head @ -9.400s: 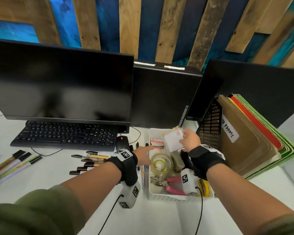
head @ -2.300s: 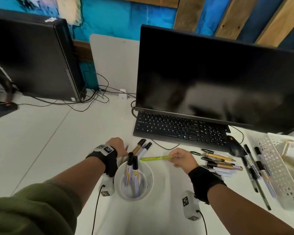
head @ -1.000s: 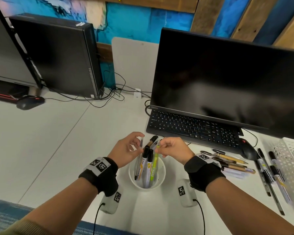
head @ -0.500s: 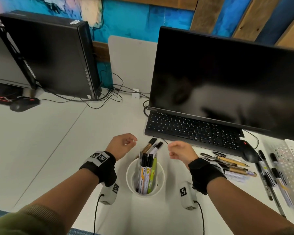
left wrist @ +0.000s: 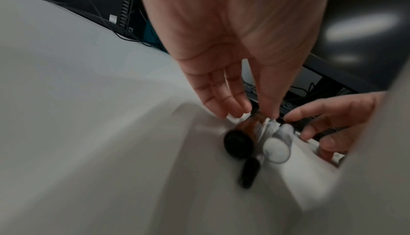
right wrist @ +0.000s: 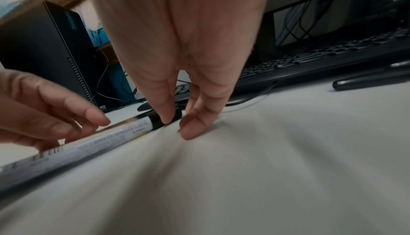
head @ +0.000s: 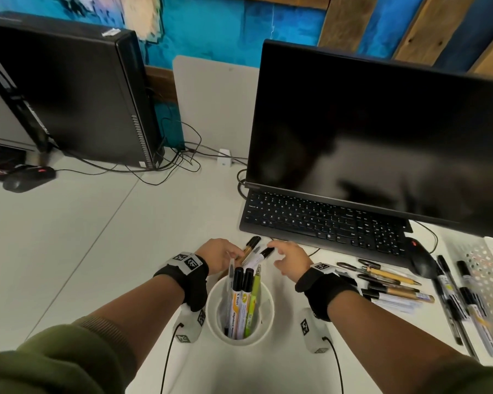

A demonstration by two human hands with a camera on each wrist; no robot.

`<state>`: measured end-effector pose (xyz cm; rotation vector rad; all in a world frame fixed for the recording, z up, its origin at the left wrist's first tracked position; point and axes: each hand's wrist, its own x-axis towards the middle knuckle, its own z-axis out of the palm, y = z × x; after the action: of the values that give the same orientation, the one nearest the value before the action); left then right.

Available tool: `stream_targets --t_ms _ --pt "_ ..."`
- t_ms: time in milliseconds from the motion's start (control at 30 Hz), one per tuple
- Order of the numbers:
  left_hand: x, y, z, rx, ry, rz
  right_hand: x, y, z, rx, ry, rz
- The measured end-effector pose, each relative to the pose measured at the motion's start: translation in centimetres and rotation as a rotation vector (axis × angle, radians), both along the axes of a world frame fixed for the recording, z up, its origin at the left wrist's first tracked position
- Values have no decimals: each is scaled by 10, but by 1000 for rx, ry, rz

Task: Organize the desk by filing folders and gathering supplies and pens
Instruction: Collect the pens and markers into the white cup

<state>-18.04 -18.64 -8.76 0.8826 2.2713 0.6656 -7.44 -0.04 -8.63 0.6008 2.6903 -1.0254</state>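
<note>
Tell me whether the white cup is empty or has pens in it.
Not empty: the white cup holds two black-capped markers, a green pen and a thin clear pen standing inside.

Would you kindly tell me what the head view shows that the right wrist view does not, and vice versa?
Only the head view shows the white cup of upright markers and the loose pens beside the mouse. Only the right wrist view shows the print on the barrel of the lying marker and the right hand with a fingertip resting on its black cap. Both show the left hand, the keyboard and the computer tower.
</note>
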Motion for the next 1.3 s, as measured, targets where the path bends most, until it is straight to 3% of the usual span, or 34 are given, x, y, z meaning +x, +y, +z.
stream_targets --t_ms 167,333,600,833,1000,1167,1300 --pt "-4 5 5 -15 14 68 7 7 -6 105 24 -6" --pt "-6 15 2 -80 17 196 12 12 -4 -4 46 -14" --pt "-10 7 9 -141 -16 163 31 21 13 -687 86 -353" --pt "-15 -21 36 310 -241 444 39 25 44 -909 346 -548" --pt "-10 -33 68 611 -272 564 40 28 71 -1046 530 -670" --pt "12 -39 86 715 -314 545 45 13 96 -1056 534 -562" --pt "31 -39 94 701 -294 461 49 0 98 -935 472 -399"
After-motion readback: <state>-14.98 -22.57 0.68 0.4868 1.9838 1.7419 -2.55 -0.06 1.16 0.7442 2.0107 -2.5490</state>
